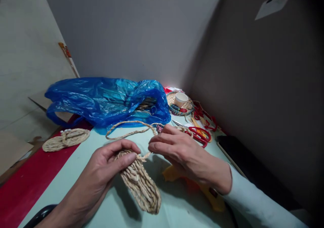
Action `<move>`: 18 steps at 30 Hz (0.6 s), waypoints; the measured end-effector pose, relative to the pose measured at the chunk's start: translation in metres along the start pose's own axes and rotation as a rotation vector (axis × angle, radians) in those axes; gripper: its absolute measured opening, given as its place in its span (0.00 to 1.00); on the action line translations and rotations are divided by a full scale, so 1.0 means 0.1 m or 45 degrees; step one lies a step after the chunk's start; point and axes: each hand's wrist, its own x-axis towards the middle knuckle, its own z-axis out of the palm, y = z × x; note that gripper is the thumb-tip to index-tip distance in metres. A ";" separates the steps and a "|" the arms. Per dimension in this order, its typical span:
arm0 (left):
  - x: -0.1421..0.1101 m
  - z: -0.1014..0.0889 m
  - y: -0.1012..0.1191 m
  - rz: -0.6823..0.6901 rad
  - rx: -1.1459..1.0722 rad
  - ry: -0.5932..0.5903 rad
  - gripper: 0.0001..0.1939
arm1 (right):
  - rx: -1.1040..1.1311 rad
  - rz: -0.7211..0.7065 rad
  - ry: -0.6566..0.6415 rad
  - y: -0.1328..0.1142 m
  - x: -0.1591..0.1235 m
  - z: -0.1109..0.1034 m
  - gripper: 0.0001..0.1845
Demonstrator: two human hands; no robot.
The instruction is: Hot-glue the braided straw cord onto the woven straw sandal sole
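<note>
A small sole-shaped piece of woven straw cord [141,187] hangs tilted over the table, its upper end pinched between the thumb and fingers of my left hand [108,164]. From that end a strand of twisted straw cord [144,156] runs to my right hand [179,150], whose fingers are closed on it. Beyond my hands the cord's loose length [126,122] loops across the pale green tabletop. On the left lies a small finished-looking woven straw sandal [66,140] with a strap across it. The fingertips of my right hand are partly hidden.
A blue plastic bag [106,100] with thin sticks inside lies at the back. Right of it are a woven basket [174,110] with a white cup [181,100], red-handled scissors [199,135] and red cord. A yellow tool [212,201] sits under my right wrist, near a dark phone-like slab [243,164].
</note>
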 end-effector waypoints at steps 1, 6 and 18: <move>0.01 0.00 -0.01 -0.019 -0.008 0.019 0.12 | -0.015 -0.009 0.057 0.01 -0.04 0.02 0.16; 0.03 -0.01 -0.05 -0.072 -0.112 0.145 0.13 | -0.165 -0.053 0.163 -0.09 -0.14 0.10 0.17; 0.05 -0.07 -0.04 0.110 0.362 0.259 0.14 | -0.020 0.248 -0.121 -0.16 -0.13 0.09 0.08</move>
